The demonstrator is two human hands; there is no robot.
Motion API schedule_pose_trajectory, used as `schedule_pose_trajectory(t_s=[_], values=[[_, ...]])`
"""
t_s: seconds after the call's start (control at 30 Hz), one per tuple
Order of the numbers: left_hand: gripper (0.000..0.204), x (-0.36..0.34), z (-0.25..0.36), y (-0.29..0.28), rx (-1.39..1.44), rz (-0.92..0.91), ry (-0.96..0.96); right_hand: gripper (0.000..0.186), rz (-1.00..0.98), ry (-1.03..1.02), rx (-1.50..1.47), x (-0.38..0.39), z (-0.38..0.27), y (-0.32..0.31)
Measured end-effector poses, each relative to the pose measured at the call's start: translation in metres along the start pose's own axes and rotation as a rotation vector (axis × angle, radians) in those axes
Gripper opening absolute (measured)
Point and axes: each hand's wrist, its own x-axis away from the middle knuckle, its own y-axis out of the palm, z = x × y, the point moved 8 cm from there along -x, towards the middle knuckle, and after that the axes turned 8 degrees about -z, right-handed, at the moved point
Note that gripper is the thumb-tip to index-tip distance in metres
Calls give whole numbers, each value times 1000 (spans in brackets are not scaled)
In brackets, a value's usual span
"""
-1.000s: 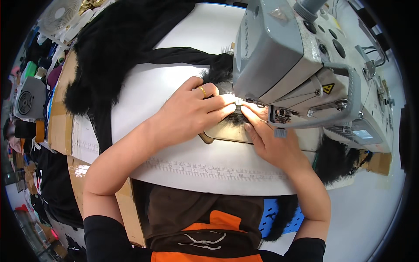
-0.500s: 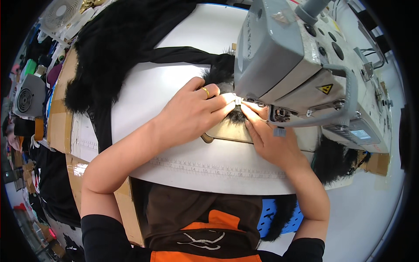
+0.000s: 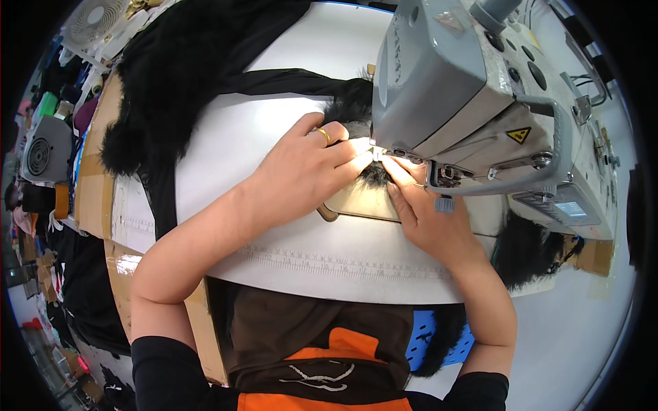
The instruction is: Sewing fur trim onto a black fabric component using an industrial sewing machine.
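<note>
My left hand (image 3: pixel 306 166), with a ring on one finger, has its fingers closed on the black furry fabric (image 3: pixel 348 109) just left of the presser foot (image 3: pixel 376 154). Across from it, my right hand (image 3: pixel 433 218) holds the same piece by its near side, index finger and thumb stretched toward the foot. Some of its other fingers disappear under the sewing machine's head (image 3: pixel 439 82). A tuft of black fur (image 3: pixel 375 175) pokes out between the two hands, over the beige plate (image 3: pixel 356 203). The needle itself is too small to make out.
A large heap of black furry cloth (image 3: pixel 171 75) covers the far left of the white table (image 3: pixel 226 147), a strip of it running to the foot. More black fur (image 3: pixel 524 250) lies right of my right forearm. A ruler scale (image 3: pixel 343 266) marks the near edge. Cardboard (image 3: pixel 96 171) borders the left.
Both hands keep their hold on the furry fabric by the presser foot, with only slight finger shifts. The machine appears a little further right in the picture.
</note>
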Motion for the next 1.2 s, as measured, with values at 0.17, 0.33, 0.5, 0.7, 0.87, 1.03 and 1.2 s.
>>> schedule_pose_trajectory(t_s=[0.17, 0.33, 0.5, 0.7, 0.87, 1.03, 1.2], values=[[24, 0, -4, -5, 33, 110, -1, 31, 32, -15, -26, -3, -2, -5], [18, -2, -9, -8, -35, 119, -69, 31, -9, 57, -138, -6, 7, -5], [15, 1, 28, -12, 83, 54, 47, 40, 62, -173, -188, -2, -11, -32], [25, -2, 15, -12, 212, 57, 34, 39, 62, -257, -236, -12, -25, -32], [29, -1, 12, -18, 200, -17, 23, 34, 131, -265, -195, -11, -26, -32], [16, -6, 10, -21, 44, -30, 116, 29, 165, -228, -201, -13, -26, -31], [10, -11, 9, -25, -55, -133, 189, 29, 66, -85, -391, -11, -15, -6]])
